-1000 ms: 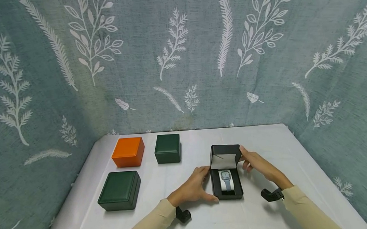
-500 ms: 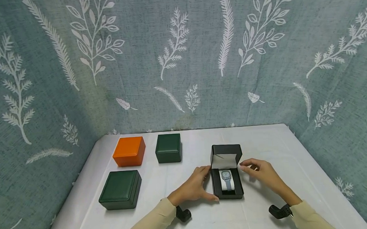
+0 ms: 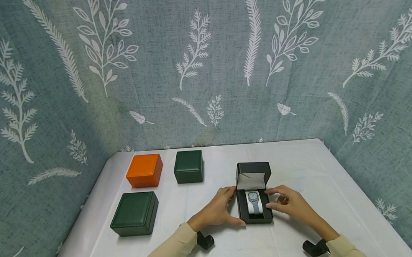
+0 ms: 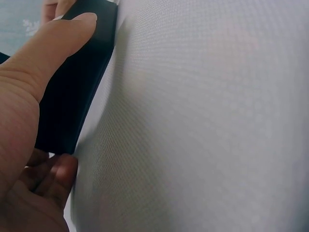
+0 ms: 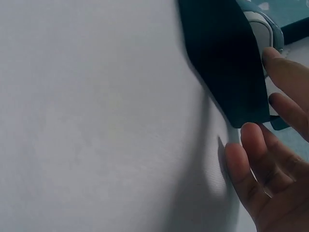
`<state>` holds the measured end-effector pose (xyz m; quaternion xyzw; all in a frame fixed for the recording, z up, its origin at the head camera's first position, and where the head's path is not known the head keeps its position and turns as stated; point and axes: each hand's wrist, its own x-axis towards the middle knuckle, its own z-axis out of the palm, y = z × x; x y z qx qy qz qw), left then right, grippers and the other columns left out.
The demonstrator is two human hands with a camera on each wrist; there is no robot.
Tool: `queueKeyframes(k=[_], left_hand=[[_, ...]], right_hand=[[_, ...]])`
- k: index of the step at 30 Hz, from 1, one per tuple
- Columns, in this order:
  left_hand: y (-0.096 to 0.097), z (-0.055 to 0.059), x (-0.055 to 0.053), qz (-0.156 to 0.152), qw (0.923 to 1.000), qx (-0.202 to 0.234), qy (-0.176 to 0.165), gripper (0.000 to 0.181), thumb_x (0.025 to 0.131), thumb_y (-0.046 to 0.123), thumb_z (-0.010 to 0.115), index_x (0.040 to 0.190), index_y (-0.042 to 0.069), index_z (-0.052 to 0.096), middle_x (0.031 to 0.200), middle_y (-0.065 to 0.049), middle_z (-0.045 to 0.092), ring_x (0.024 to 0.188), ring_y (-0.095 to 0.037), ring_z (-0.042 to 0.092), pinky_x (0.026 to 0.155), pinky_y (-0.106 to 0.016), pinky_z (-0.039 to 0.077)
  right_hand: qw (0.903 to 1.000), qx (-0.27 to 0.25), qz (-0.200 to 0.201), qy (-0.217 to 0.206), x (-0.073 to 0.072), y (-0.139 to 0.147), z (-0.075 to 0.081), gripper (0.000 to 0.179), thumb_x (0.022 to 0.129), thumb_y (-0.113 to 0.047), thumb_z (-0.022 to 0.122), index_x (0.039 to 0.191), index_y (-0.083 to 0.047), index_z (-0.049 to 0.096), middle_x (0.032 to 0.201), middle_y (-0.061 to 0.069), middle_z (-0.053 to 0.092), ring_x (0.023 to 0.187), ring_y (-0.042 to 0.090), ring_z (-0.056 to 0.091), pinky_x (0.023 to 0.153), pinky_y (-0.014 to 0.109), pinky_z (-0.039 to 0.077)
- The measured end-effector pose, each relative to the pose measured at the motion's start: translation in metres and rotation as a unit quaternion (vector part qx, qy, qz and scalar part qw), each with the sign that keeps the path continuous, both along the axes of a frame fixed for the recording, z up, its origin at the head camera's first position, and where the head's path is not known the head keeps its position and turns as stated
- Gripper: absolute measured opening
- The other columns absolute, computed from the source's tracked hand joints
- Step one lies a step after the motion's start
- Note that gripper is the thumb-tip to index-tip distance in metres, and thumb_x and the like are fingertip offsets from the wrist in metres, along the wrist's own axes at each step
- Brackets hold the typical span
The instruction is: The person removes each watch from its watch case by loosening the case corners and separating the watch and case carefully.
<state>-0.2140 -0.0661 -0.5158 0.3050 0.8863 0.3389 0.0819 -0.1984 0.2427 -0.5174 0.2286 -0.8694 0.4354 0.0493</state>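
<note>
A black watch box (image 3: 241, 206) stands on the white-covered table with its lid (image 3: 253, 167) raised, showing a pale lining. Inside, a light blue wristwatch (image 3: 253, 197) is wrapped round a white cushion (image 3: 260, 207). My left hand (image 3: 214, 210) holds the box's left side, thumb at the near corner and fingertips towards the far one. In the left wrist view, that thumb lies flat on the dark box wall (image 4: 72, 96). My right hand (image 3: 292, 205) is at the right rim, thumb and forefinger apart, forefinger tip close beside the watch in the right wrist view.
To the left on the table (image 3: 197, 244) are an orange box (image 3: 144, 170), a small green box (image 3: 188, 167) and a larger green box (image 3: 133, 214), all closed. A leaf-patterned blue-green curtain (image 3: 203, 67) stands behind and at both sides.
My right hand has left the raised lid, drawn back a little, then come in to the box's right rim beside the watch. My left hand has stayed in place.
</note>
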Motion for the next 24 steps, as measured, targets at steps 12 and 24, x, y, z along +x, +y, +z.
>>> queueKeyframes(k=[12,24], left_hand=[[0.0,-0.001,-0.001,0.004,0.9999,0.008,-0.012,0.124,0.068,0.052,0.095,0.16,0.001,0.03,0.155,-0.013,0.041,0.121,-0.014,0.043,0.105,-0.031,0.045],[-0.005,0.008,-0.003,-0.003,1.0,0.005,-0.001,0.111,0.073,0.055,0.089,0.156,0.0,0.04,0.145,-0.012,0.052,0.116,-0.015,0.055,0.097,-0.029,0.05]], right_hand=[[0.9974,-0.01,0.029,-0.064,0.005,0.0,0.0,0.048,0.088,-0.029,0.084,0.131,-0.015,0.068,0.094,0.005,0.063,0.069,0.01,0.058,0.059,0.027,0.05],[0.9935,-0.02,0.022,-0.11,0.005,-0.001,-0.001,0.054,0.088,-0.03,0.084,0.135,-0.012,0.066,0.084,0.003,0.064,0.069,0.01,0.057,0.059,0.026,0.049]])
